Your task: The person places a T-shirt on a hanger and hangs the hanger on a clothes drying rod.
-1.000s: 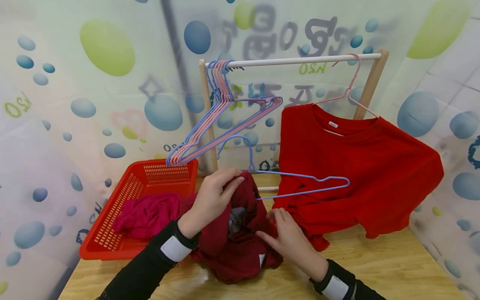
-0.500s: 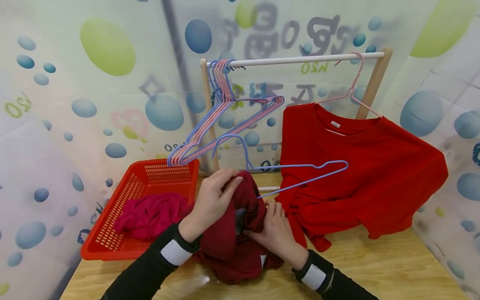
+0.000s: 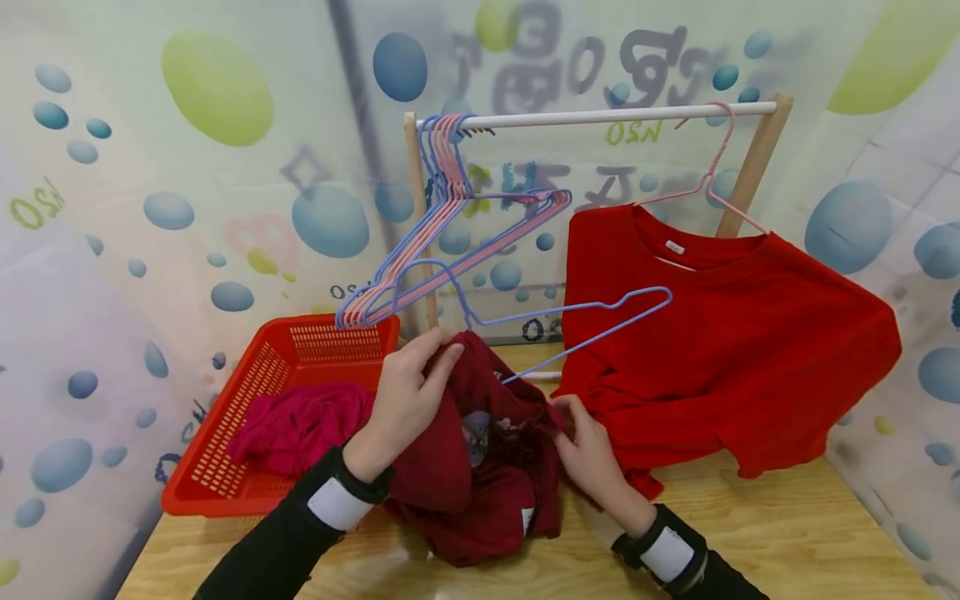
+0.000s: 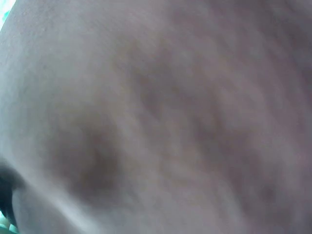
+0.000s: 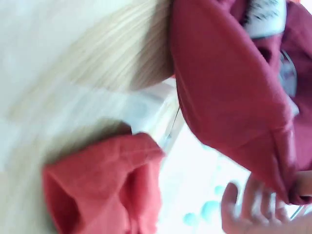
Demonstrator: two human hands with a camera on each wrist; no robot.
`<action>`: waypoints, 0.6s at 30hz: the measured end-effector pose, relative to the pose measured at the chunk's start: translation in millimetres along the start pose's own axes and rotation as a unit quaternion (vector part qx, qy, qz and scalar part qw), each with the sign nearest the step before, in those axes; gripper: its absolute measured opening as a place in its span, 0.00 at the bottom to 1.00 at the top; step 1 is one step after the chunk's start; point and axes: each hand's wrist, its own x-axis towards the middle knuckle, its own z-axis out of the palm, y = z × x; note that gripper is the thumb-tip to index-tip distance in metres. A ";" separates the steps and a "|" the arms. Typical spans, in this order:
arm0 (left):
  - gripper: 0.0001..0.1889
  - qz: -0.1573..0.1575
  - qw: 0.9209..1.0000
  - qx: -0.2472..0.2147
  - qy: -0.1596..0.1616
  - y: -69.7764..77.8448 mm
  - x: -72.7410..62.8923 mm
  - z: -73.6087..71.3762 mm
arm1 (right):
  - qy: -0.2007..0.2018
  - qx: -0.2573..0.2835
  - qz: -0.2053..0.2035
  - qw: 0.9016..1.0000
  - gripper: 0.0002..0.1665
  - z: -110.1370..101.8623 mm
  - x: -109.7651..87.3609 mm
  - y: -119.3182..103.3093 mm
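Observation:
A dark red garment (image 3: pixel 442 467) with a printed patch inside and a white label is bunched on the table. My left hand (image 3: pixel 405 392) pinches its upper edge, close to the neck of a blue hanger (image 3: pixel 570 310). The hanger's right arm sticks out above the cloth, and its other end is hidden in the garment. My right hand (image 3: pixel 596 458) pinches the garment's right edge between thumb and fingers. The right wrist view shows that edge of the dark red garment (image 5: pixel 234 83) pulled to a point at the thumb. Blurred skin fills the left wrist view.
A red basket (image 3: pixel 180 497) with a crumpled magenta garment (image 3: pixel 300 429) stands left. Behind is a rack with a white rail (image 3: pixel 585 118). Several pink and blue hangers (image 3: pixel 442 208) hang at its left, and a red shirt (image 3: pixel 720 350) on a pink hanger (image 3: pixel 708 179) at its right.
My right hand went in to the garment's right side, then pulled that edge out to the right. The blue hanger shifted left and its free end tilted up. My left hand moved slightly left.

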 end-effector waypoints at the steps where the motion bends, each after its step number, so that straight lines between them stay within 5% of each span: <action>1: 0.02 -0.002 1.000 -0.001 0.002 -1.0 -0.3 -0.6 | 0.000 0.034 0.013 0.999 0.13 -4.4 1.3 1.4; 5: 0.02 -0.013 1.000 -0.004 0.005 -3.0 -0.8 -2.9 | 0.022 0.162 0.061 0.985 0.15 -22.8 8.1 4.8; 10: 0.03 -0.032 0.999 0.000 -0.001 -3.2 -2.6 -6.2 | 0.051 0.232 0.045 0.970 0.18 -45.0 17.4 3.2; 13: 0.03 -0.036 0.999 0.007 -0.001 -3.9 -4.0 -8.0 | 0.049 0.202 0.008 0.978 0.18 -60.5 22.9 0.0; 18: 0.04 -0.031 0.999 0.011 0.003 -6.1 -4.3 -11.7 | 0.071 0.066 -0.095 0.991 0.14 -96.2 38.0 -12.3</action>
